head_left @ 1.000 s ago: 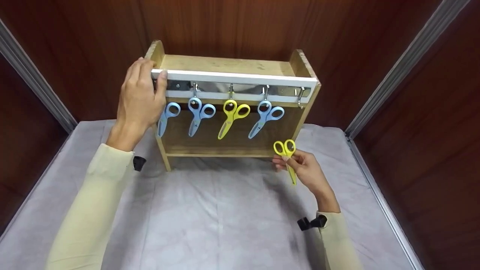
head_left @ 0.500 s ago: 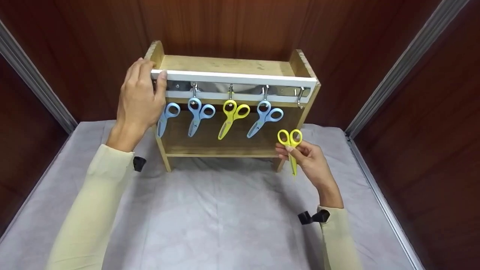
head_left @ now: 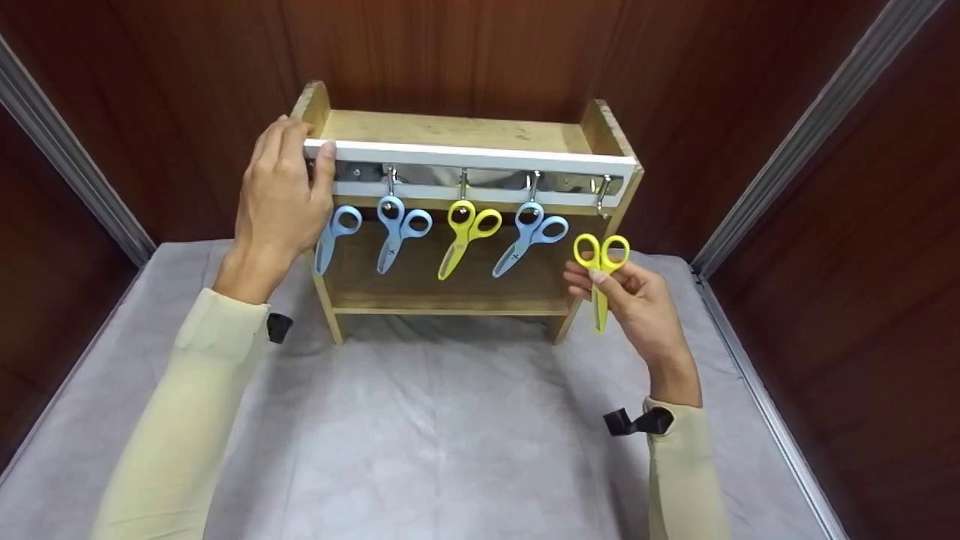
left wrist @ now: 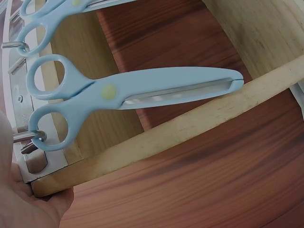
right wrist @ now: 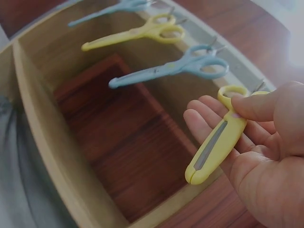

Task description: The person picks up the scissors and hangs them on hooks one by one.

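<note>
My left hand (head_left: pixel 281 187) grips the upper left corner of a wooden shelf (head_left: pixel 457 127), thumb over the white front rail (head_left: pixel 480 156) and fingers on top. Metal hooks line that rail. From them hang blue scissors (left wrist: pixel 156 83) beside the left hand, a second blue pair (head_left: pixel 390 244), yellow scissors (head_left: pixel 454 244) and blue scissors (head_left: pixel 517 249) farther right. My right hand (head_left: pixel 649 307) pinches other yellow scissors (right wrist: pixel 216 147) near the pivot, finger loops up and blades down. They are just right of the shelf, below the bare rightmost hook (head_left: pixel 602 196).
Grey cloth (head_left: pixel 390 435) covers the surface under the shelf. Dark red wood panels (head_left: pixel 480 52) stand behind and at both sides, with metal strips (head_left: pixel 795 142) at the corners.
My right hand has risen and moved to the right with the yellow scissors, toward the height of the rail. The left hand keeps its place on the corner.
</note>
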### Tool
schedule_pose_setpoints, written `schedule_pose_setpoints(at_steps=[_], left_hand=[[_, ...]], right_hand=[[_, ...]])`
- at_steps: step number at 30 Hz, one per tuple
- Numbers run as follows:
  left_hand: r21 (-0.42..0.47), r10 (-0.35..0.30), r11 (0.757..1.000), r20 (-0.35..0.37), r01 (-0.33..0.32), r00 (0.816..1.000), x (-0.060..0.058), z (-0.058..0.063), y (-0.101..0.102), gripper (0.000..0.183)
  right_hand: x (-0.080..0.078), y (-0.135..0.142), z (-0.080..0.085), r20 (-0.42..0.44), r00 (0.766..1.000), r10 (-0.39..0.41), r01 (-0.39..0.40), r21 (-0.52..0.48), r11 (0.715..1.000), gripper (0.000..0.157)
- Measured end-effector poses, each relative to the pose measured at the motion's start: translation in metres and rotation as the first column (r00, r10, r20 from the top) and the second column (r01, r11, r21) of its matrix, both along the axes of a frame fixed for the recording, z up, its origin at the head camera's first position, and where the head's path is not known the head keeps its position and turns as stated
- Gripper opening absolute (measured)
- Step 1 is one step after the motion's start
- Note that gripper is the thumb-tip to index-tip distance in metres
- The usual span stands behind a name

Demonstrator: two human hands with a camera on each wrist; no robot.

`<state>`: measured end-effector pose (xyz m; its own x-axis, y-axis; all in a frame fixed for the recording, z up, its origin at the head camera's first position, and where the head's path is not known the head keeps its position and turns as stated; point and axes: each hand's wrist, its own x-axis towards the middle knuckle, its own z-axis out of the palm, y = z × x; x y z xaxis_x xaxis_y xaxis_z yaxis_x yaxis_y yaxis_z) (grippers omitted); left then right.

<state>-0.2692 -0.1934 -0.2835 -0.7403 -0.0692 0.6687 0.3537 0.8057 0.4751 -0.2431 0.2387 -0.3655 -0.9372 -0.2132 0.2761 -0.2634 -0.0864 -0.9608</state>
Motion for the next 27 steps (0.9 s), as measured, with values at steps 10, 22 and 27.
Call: schedule_pose_setpoints(at_steps=[10,22,27], left_hand=[[-0.003,0.007,1.000,0.007,-0.007,1.000,0.000,0.000,0.001,0.058],[-0.001,0.008,1.000,0.018,-0.008,1.000,0.000,0.001,0.001,0.058],[0.002,0.004,1.000,0.024,-0.004,1.000,0.000,0.001,0.000,0.058]], right_hand=[[-0.004,-0.001,0.017,-0.064,0.997,0.038,-0.046,-0.121,0.992,0.033],[-0.004,-0.001,0.025,-0.067,0.998,0.023,-0.032,-0.133,0.991,0.034],[-0.007,0.001,0.023,-0.061,0.998,0.014,-0.023,-0.158,0.987,0.035]])
